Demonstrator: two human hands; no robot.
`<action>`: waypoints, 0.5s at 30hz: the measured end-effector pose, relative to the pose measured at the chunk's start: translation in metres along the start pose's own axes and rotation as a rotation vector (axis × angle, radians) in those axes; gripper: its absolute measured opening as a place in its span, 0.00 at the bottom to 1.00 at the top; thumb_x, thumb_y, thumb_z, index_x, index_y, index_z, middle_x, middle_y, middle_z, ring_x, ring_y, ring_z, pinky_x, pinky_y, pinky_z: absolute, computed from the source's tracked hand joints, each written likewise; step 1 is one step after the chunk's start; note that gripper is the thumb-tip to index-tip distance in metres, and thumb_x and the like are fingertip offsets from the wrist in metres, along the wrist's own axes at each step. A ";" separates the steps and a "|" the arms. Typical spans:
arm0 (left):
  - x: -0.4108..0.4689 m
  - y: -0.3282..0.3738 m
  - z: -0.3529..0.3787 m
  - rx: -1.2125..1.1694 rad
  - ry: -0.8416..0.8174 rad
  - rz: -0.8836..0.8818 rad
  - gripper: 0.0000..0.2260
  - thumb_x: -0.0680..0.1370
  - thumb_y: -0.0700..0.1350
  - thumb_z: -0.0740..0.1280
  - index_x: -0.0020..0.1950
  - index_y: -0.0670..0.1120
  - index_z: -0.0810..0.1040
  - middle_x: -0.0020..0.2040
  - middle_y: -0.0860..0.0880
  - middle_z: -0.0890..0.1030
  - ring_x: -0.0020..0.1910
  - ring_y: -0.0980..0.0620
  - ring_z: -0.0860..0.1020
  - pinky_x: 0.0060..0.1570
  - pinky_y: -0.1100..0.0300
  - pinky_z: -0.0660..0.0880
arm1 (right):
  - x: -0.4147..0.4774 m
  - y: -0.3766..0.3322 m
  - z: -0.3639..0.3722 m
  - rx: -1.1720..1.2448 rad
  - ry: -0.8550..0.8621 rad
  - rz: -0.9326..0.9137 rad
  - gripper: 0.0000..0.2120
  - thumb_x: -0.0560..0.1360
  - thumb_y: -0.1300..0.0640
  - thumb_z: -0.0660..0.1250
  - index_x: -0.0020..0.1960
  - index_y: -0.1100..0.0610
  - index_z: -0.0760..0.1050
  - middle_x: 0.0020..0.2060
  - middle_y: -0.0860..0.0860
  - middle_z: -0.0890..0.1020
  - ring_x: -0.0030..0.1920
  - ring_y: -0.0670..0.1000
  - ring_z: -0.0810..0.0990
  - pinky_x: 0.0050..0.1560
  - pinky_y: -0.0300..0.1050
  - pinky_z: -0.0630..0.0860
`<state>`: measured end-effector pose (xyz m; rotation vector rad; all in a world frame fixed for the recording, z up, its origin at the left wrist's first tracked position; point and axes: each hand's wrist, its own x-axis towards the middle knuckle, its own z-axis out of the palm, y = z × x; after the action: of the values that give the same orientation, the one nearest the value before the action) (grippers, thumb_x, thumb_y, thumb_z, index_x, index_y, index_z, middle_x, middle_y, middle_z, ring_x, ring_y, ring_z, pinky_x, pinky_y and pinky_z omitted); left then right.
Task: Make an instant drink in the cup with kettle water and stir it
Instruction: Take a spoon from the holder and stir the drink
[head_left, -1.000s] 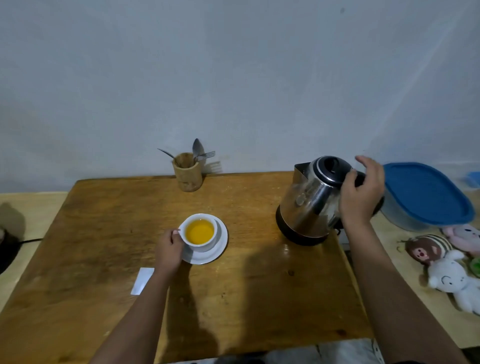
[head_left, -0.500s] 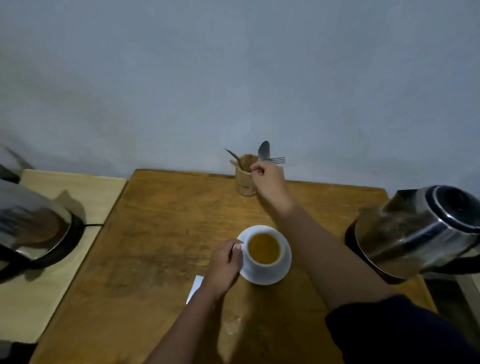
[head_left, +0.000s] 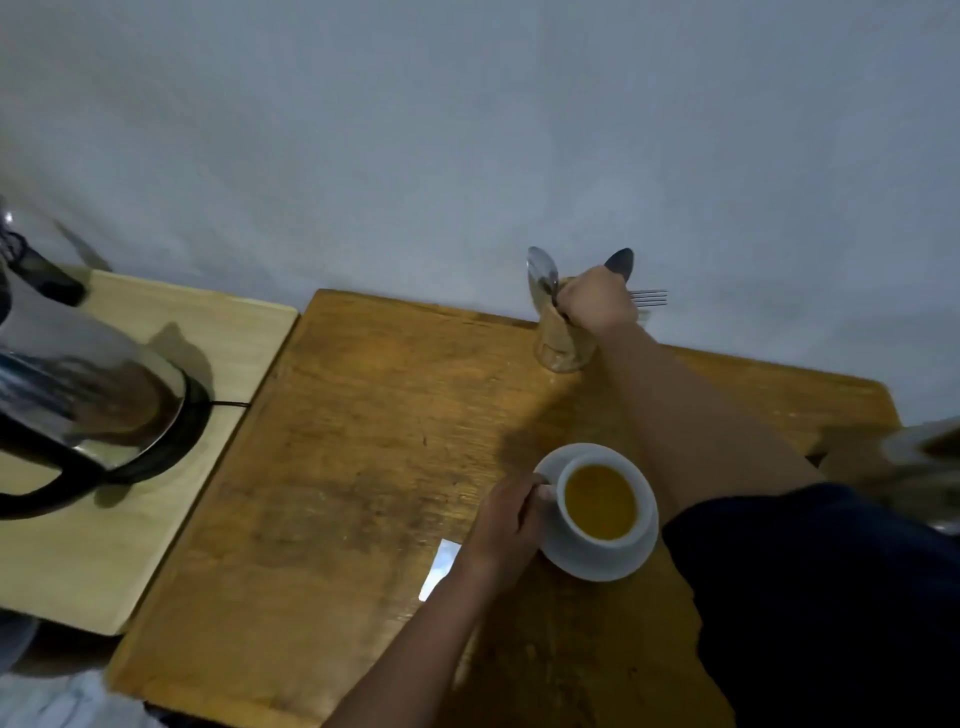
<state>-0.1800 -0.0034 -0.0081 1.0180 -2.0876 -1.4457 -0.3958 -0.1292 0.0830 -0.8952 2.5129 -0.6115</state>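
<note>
**Spoon pick could topple the holder**

Your right hand (head_left: 597, 304) has its fingers closed around a spoon (head_left: 542, 270) in the wooden holder (head_left: 561, 343); pull at an angle and it may tip. Your left hand (head_left: 511, 514) grips the cup (head_left: 600, 501) handle, full on its saucer (head_left: 623, 564) on the bench (head_left: 363, 441). Since half a second ago, your right hand has closed in and the spoon has lifted.
</note>
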 end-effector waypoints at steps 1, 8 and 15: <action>0.000 0.000 0.000 -0.002 0.001 -0.002 0.12 0.77 0.52 0.56 0.49 0.47 0.76 0.45 0.48 0.79 0.45 0.55 0.76 0.40 0.67 0.69 | 0.001 0.001 0.001 -0.011 0.009 -0.003 0.09 0.76 0.57 0.61 0.48 0.61 0.76 0.45 0.52 0.77 0.45 0.54 0.75 0.47 0.49 0.73; 0.000 -0.001 0.003 0.020 0.013 0.005 0.18 0.75 0.58 0.53 0.50 0.48 0.76 0.44 0.52 0.78 0.44 0.59 0.76 0.39 0.70 0.68 | -0.010 0.009 0.001 0.059 0.076 -0.137 0.10 0.76 0.58 0.61 0.46 0.57 0.81 0.44 0.55 0.83 0.40 0.54 0.78 0.40 0.46 0.74; -0.004 0.012 -0.001 0.040 -0.014 -0.013 0.12 0.80 0.49 0.55 0.52 0.46 0.76 0.47 0.49 0.79 0.48 0.57 0.76 0.44 0.69 0.70 | -0.049 -0.013 -0.078 0.356 0.160 -0.379 0.08 0.78 0.59 0.57 0.51 0.56 0.75 0.48 0.53 0.81 0.44 0.50 0.78 0.42 0.38 0.76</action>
<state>-0.1805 0.0013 0.0041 1.0409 -2.1315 -1.4272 -0.3933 -0.0850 0.1647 -1.2277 2.2672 -1.2495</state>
